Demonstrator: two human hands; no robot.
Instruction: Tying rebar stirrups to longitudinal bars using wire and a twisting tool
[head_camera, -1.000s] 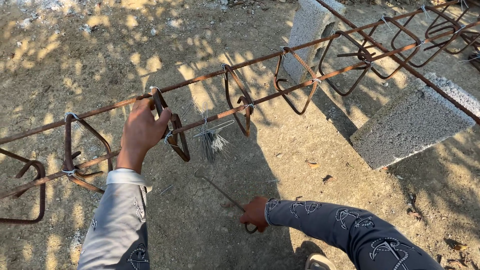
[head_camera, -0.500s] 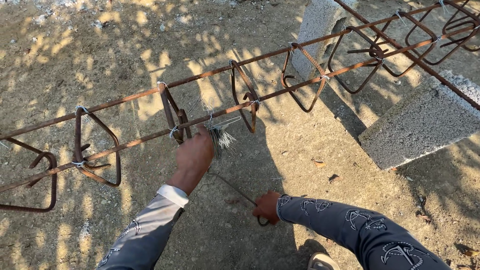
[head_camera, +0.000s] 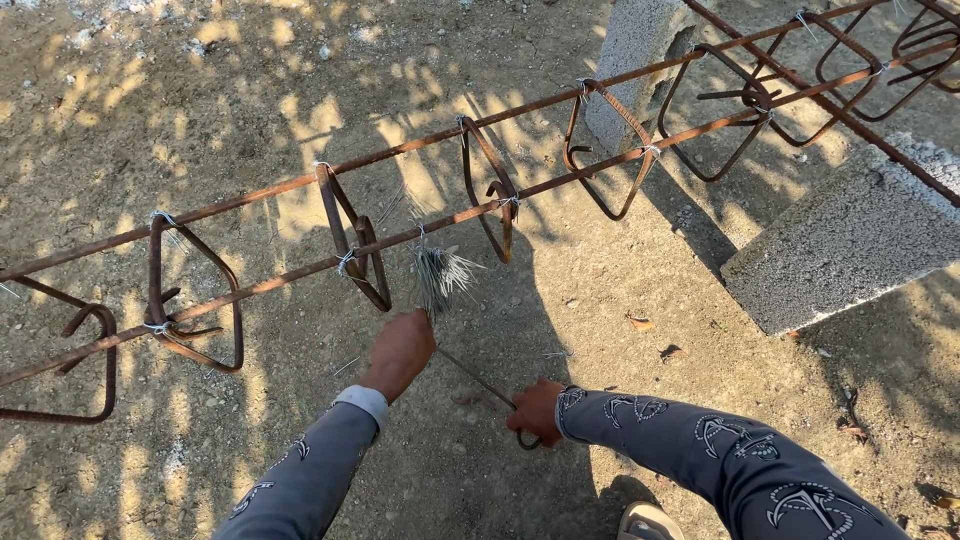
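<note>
Silver-grey tie wires (head_camera: 440, 272) hang in a loose bundle from the lower front bar of the rebar cage (head_camera: 420, 190), fanning out at the bottom between two of the rusty stirrups. The left hand (head_camera: 400, 350) reaches up under the bundle with its fingers closed around the lowest strands. The right hand (head_camera: 535, 410) sits lower, fist closed on the looped handle of a thin hooked tying tool (head_camera: 480, 382) whose shaft slants up towards the left hand.

Open dirt ground (head_camera: 250, 100) lies on both sides of the cage, dappled with sun and shadow, so both arms have free room below the bars. The gaps between stirrups are wide. To the right the grey concrete block (head_camera: 850, 240) stands close under the cage, and a second block (head_camera: 640, 60) rises behind it.

Which strand the left fingers have picked cannot be made out, since the hand covers the wire ends. The tool's tip is hidden near the left hand. The cage runs off the picture at both ends, and a sandal (head_camera: 650, 520) is cut by the bottom edge.

Small wire ties show pale at the stirrup joints against the brown rust.
</note>
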